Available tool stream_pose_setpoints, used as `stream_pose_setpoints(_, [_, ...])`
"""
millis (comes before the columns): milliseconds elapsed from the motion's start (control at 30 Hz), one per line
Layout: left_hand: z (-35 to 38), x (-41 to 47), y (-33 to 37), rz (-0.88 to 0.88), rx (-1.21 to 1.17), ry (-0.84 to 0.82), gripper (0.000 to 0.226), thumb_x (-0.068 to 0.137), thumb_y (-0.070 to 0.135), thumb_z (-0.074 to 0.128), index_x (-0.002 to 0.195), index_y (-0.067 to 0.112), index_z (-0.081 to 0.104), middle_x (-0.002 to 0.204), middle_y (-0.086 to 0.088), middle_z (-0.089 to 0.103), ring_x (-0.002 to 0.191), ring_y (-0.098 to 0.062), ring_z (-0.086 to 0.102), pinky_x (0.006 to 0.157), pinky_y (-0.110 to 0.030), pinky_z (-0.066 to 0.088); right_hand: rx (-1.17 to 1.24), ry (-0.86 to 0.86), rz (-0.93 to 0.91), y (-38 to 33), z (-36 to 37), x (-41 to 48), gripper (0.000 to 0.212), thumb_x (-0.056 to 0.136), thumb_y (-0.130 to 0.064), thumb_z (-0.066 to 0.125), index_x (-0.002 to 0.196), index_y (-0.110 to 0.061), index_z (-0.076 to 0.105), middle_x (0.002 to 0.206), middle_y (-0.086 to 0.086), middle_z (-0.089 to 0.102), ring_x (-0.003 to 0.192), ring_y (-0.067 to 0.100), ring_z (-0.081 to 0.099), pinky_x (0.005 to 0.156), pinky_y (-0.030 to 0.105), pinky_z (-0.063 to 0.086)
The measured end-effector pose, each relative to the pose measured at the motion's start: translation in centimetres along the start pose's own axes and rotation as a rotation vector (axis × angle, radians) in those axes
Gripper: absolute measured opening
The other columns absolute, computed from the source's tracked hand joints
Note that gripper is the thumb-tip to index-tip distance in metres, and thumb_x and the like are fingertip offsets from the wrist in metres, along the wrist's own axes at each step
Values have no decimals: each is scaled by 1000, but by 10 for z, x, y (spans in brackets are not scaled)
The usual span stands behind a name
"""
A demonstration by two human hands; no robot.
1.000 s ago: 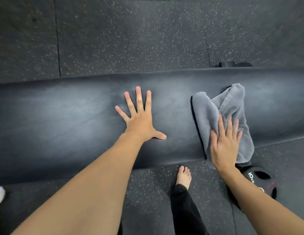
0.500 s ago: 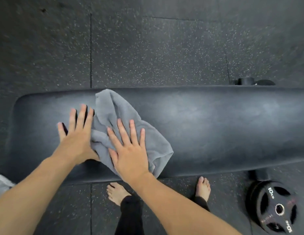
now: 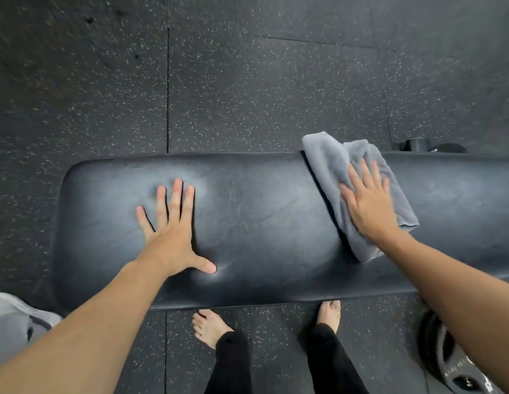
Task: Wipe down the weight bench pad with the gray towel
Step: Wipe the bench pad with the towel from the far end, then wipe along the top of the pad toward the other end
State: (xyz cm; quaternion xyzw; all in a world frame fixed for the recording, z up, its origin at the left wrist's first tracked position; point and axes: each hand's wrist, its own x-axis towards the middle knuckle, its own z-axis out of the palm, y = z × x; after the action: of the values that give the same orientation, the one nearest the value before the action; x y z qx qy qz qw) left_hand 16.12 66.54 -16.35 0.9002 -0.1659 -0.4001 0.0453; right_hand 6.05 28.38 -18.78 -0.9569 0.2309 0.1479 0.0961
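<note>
The black weight bench pad (image 3: 264, 223) runs left to right across the view, its rounded left end in sight. A crumpled gray towel (image 3: 330, 166) lies across the pad on the right, its far corner hanging past the back edge. My right hand (image 3: 369, 203) presses flat on the towel, fingers spread, palm down. My left hand (image 3: 171, 234) rests flat on the bare pad near its left end, fingers spread, holding nothing.
Speckled black rubber floor tiles (image 3: 247, 81) surround the bench. A black weight plate (image 3: 446, 365) lies on the floor at the lower right, partly behind my right arm. My bare feet (image 3: 210, 331) stand at the pad's near edge. Gray cloth (image 3: 14, 319) shows at the lower left.
My right hand slid the towel from the pad's left part to the right. My left hand came off the towel's edge and now lies flat on bare pad.
</note>
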Motion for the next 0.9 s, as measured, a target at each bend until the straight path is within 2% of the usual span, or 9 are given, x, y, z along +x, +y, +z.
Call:
stream_pose_setpoints(200, [10,2,-8,68,-27,76,167,43,73,83,145,24,-41,147,5,-55,137,-28,-50,108,-61,-24,31,111,14,-45,15,-11,65,100,-53,15,159,-26,18,168,7,10,155,32,0,122,58,8])
stream_pose_setpoints(267, [9,1,-12,111,-32,89,162,49,71,82,144,27,-42,147,6,-55,136,-26,-50,107,-59,-27,14,112,-52,-73,21,-18,63,102,-51,17,158,-22,22,167,8,14,155,33,2,122,60,11])
stream_pose_setpoints(333, [5,-3,-21,177,-86,113,148,62,60,83,150,28,-31,155,9,-45,143,-21,-42,112,-57,-25,0,117,-144,-113,30,-27,61,102,-48,20,157,-22,26,166,9,18,154,35,6,121,60,12])
stream_pose_setpoints(433, [-6,-16,-47,195,-368,328,98,83,28,77,158,22,15,167,9,2,154,-13,2,125,-43,11,0,113,-282,-191,46,-38,58,103,-46,24,157,-25,28,166,8,22,154,35,8,122,59,11])
stream_pose_setpoints(500, [-13,-30,-71,102,-509,550,63,89,13,65,146,19,39,156,7,32,142,-14,33,114,-35,33,-5,118,-381,-248,57,-44,57,103,-47,28,156,-26,30,165,7,25,154,35,9,122,60,11])
stream_pose_setpoints(567, [-18,-42,-97,11,-546,711,48,90,4,57,136,15,47,143,3,44,130,-19,46,104,-37,43,-29,116,-509,-307,71,-45,57,103,-46,31,156,-27,29,165,6,24,154,36,10,121,61,10])
stream_pose_setpoints(700, [-14,-67,-144,-95,-492,846,43,88,-1,50,128,13,52,133,-2,48,116,-26,53,92,-35,45,-64,65,-662,-411,93,-41,58,102,-48,26,157,-31,24,167,2,19,154,35,9,121,62,5])
stream_pose_setpoints(800, [-24,-64,-147,-96,-510,887,42,86,-3,47,125,12,54,132,-4,48,114,-26,54,91,-37,46,-143,46,-656,-427,85,-23,59,103,-49,24,159,-31,17,168,2,13,155,36,4,120,61,-1])
stream_pose_setpoints(900, [-24,-66,-148,-109,-526,891,37,88,-2,47,121,12,55,131,-5,48,111,-25,55,91,-36,47,-124,18,-784,-422,93,-66,59,102,-48,26,158,-30,19,168,3,12,155,35,2,121,62,0])
